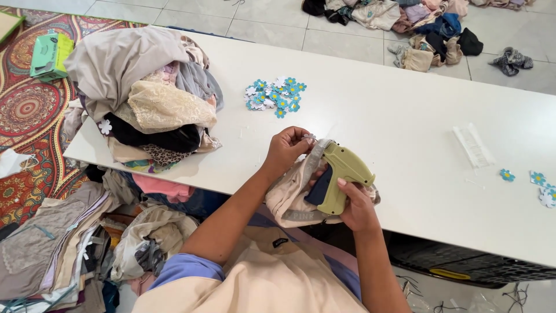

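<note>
The right hand (354, 206) grips a green tagging gun (341, 177) against a beige garment (292, 197) at the table (405, 133) edge; the left hand (284, 152) pinches its waistband — tagging looks underway, with the heaped garment pile (145, 95) seemingly waiting.

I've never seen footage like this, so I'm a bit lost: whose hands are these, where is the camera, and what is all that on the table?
There is one picture, taken by a camera worn on a person's head, looking down at their own two bare hands. The right hand grips a green tagging gun. The left hand pinches the edge of a beige garment against the gun's tip. On the white table lie a pile of folded clothes, a heap of small blue and white paper flowers, a strip of clear plastic fasteners and a few more flowers at the right edge. More clothes lie on the floor.
</note>
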